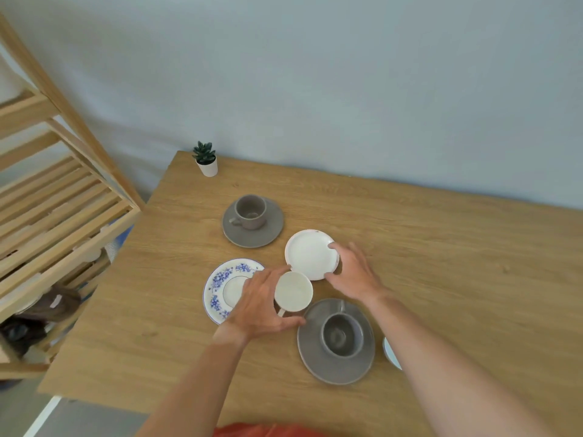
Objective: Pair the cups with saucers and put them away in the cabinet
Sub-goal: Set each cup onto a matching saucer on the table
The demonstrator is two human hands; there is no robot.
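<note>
My left hand [260,305] grips a white cup [294,291] from its left side, thumb near the handle. The cup sits just in front of a white saucer [307,253], whose right rim my right hand [355,272] holds. A blue floral saucer [225,287] lies left of the cup, partly under my left hand. A grey cup [250,212] stands on a grey saucer [271,233] at the back. Nearer me, another grey cup [342,337] rests on a larger grey saucer [315,357].
The wooden table [441,263] stands against a pale blue wall. A small potted plant [206,159] is at its back left corner. A wooden slatted shelf unit [63,216] stands to the left. A pale blue-white rim [391,354] peeks out beside my right forearm.
</note>
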